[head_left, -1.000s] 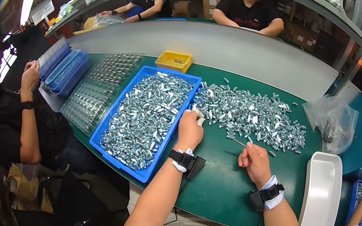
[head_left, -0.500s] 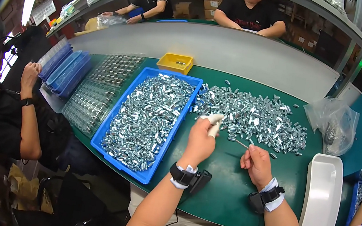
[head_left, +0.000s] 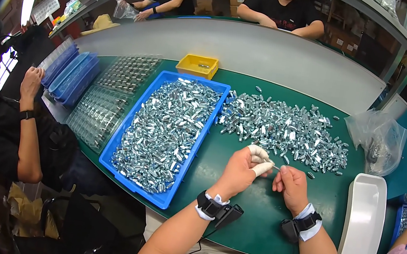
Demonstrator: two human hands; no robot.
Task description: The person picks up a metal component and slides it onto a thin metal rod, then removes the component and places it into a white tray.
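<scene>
My left hand (head_left: 239,173), with white finger cots on thumb and fingers, is closed in a pinch near the middle of the green table. Whatever it pinches is too small and hidden to make out. Close beside it, my right hand (head_left: 292,187) grips a thin metal rod (head_left: 276,168) between thumb and forefinger. The rod's far end meets the left fingertips. Just beyond both hands spreads a loose pile of small shiny metal cylinders (head_left: 285,130). To the left, a blue tray (head_left: 195,151) is filled with similar metal pieces (head_left: 167,132).
Clear compartment trays (head_left: 97,115) and stacked blue bins (head_left: 73,79) stand at left. A yellow bin (head_left: 196,71) sits behind the blue tray. At right are a white tray (head_left: 363,220) and a clear plastic bag (head_left: 387,138). Other people work left, right and across the partition (head_left: 275,54).
My left hand has come back from the pile's edge toward my right hand, and its fingertips now meet the rod. My right hand still holds the rod. The view has shifted slightly.
</scene>
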